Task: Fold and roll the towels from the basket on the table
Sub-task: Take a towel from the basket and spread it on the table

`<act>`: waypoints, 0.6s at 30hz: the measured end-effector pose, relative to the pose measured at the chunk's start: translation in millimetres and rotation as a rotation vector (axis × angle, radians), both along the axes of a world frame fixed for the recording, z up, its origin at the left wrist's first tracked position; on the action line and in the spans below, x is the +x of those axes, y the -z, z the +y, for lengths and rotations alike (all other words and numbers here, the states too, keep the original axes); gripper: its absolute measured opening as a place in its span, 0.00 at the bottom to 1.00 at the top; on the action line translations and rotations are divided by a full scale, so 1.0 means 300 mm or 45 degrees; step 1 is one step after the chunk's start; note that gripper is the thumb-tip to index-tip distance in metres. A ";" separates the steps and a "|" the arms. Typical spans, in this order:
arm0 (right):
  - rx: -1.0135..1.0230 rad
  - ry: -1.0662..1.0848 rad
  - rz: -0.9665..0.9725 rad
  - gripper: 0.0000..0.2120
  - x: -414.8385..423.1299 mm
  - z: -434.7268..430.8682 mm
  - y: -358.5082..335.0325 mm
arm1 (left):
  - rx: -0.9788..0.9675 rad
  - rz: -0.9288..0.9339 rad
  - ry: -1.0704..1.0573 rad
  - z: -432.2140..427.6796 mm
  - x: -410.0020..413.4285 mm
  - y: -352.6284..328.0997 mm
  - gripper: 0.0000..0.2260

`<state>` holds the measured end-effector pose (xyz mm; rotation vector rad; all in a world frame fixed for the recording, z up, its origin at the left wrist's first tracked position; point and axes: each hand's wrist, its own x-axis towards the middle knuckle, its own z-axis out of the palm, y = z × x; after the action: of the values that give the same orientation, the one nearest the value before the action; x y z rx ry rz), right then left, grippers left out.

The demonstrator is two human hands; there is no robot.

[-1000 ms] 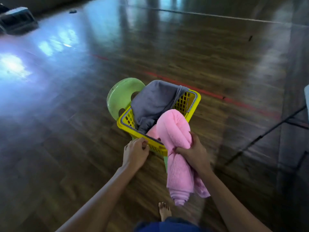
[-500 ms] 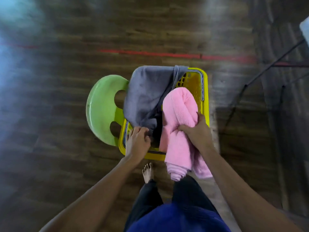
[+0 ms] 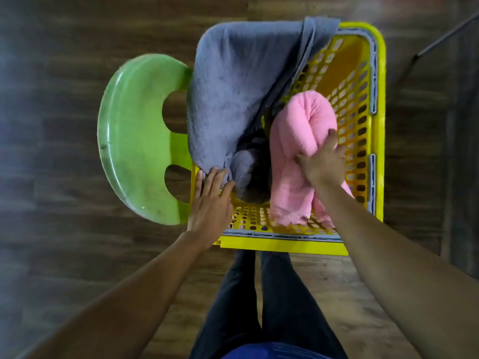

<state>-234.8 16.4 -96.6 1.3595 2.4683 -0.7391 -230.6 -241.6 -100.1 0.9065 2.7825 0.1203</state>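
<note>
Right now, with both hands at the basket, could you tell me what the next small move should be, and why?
Probably lift the pink towel straight up out of the yellow basket: the right hand grips it, and the left hand rests on the rim, placed to steady it.

Indoor room, household-type use; whether a home or a hall cannot be determined. Evidence: a dark wood-plank floor (image 3: 64,229) with a slight sheen fills the view on all sides. A yellow perforated plastic laundry basket (image 3: 285,246) stands at centre. A green plastic stool (image 3: 134,141) shows at its 9 o'clock, with the seat running under it. The basket holds a grey towel (image 3: 241,81) and a pink towel (image 3: 293,156). A thin black metal leg (image 3: 440,40) crosses at 1 o'clock.
</note>
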 end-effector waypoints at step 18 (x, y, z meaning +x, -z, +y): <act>0.051 -0.068 -0.194 0.56 0.021 -0.075 0.178 | -0.073 0.020 -0.001 -0.016 0.007 0.047 0.16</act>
<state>-228.5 -6.2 -150.0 1.3065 2.4018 -0.5557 -228.6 -246.4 -114.2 0.8963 2.7850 0.0336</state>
